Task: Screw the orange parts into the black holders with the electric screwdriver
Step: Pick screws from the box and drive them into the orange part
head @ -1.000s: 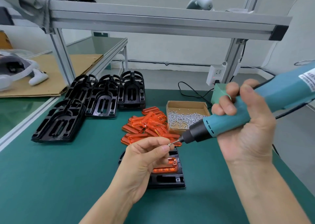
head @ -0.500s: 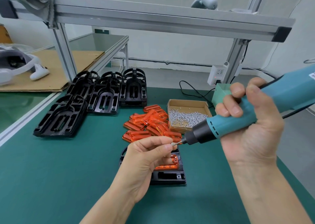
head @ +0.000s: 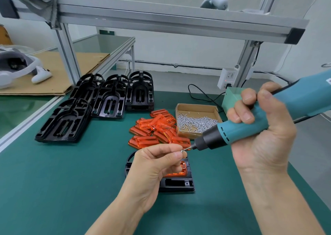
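Green mat (head: 53,190): 2 hands, 1 screwdriver (head: 250,127), 1 screw (head: 182,150) pinched.

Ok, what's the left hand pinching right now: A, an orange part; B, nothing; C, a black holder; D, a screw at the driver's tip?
D: the left hand pinches a small screw against the tip of the driver held by the right hand.

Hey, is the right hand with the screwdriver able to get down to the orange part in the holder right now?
Probably not yet. The left hand hovers over the orange part in the black holder, pinching a screw at the tip of the screwdriver that the right hand holds raised.
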`<action>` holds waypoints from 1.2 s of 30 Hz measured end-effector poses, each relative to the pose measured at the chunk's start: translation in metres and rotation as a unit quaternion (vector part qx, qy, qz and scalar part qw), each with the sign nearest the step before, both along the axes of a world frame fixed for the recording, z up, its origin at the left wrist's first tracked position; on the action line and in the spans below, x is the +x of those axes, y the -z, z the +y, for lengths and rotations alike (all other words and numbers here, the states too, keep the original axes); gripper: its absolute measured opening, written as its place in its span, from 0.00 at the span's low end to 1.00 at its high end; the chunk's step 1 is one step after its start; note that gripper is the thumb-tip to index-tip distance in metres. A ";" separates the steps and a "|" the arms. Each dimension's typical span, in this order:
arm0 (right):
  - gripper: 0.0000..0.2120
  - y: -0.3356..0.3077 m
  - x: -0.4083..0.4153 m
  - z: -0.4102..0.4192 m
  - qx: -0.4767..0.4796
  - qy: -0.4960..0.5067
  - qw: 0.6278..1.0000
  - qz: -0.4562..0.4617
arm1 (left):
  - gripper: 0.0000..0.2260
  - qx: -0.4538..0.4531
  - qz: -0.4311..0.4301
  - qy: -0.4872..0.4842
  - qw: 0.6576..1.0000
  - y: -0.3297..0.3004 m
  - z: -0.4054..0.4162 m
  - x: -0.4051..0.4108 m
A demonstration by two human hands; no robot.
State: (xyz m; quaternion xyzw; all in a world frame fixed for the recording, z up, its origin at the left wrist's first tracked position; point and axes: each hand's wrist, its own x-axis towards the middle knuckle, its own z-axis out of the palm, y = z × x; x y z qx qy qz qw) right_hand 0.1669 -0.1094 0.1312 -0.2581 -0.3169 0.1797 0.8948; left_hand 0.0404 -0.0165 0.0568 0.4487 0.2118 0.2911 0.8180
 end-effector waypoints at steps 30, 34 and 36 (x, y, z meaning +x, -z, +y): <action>0.09 0.031 0.023 0.011 -0.052 0.018 0.998 0.017 | 0.29 0.426 0.211 0.018 0.879 0.023 0.030 -0.003; 0.11 0.041 0.027 0.021 -0.110 0.014 0.993 -0.030 | 0.35 0.640 0.323 0.119 0.687 0.037 0.021 -0.005; 0.11 0.046 0.027 0.024 -0.133 0.007 0.990 -0.054 | 0.35 0.680 0.351 0.150 0.626 0.045 0.017 -0.004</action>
